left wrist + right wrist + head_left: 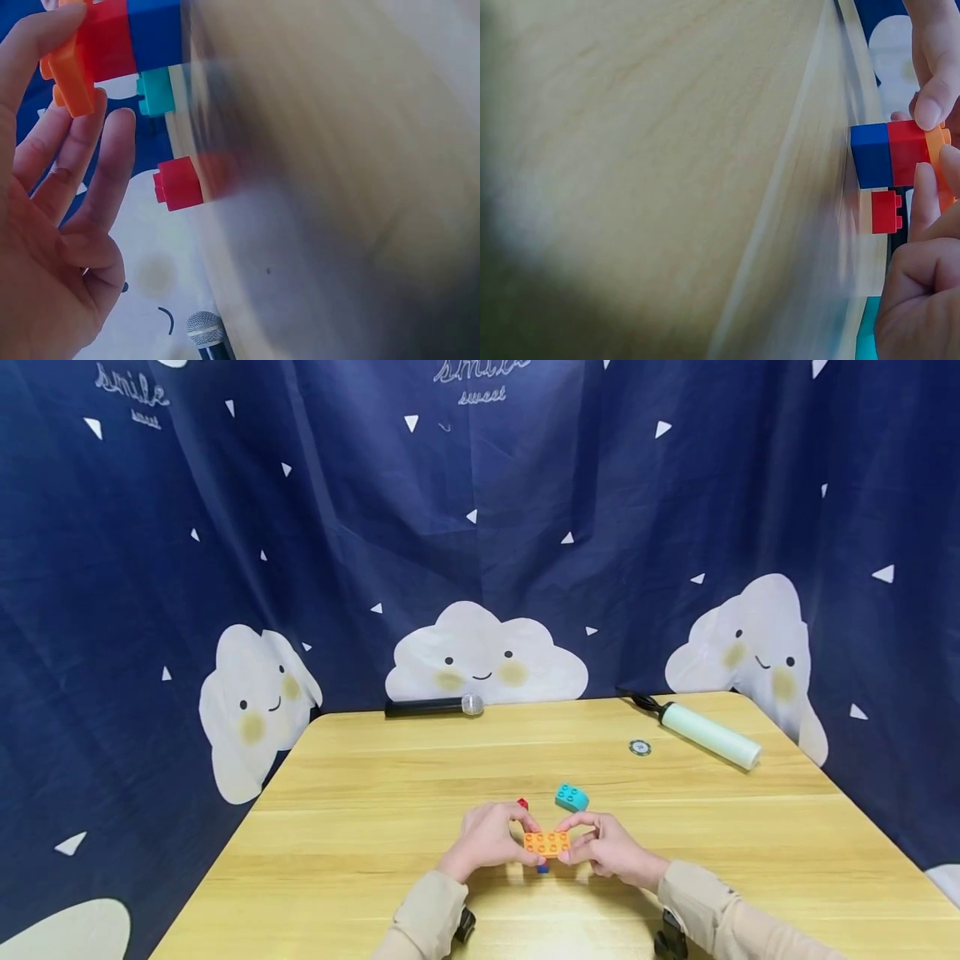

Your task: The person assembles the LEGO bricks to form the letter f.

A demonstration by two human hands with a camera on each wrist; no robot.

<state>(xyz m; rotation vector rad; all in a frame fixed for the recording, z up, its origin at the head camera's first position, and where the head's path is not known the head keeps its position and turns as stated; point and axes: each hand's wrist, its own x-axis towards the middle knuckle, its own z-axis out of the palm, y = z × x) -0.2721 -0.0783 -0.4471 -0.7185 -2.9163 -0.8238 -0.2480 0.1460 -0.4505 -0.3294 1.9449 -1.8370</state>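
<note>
An orange building brick (547, 842) with two rows of studs sits on top of a red brick (908, 152), which is stacked on a blue brick (871, 156). My left hand (489, 837) pinches the left end of the orange brick between thumb and fingers. At the opposite end, my right hand (611, 847) grips it the same way. The blue brick is at the bottom, right at the tabletop. Just beyond the hands lie a loose red brick (180, 184), partly hidden by the left hand in the head view, and a teal brick (572, 797) with a curved side.
Along the far edge of the wooden table (360, 827) lies a black microphone (435, 706). Toward the back right are a round chip (640, 747) and a pale green hand pump (708, 734) with a black handle. A dark blue curtain (465, 543) hangs behind.
</note>
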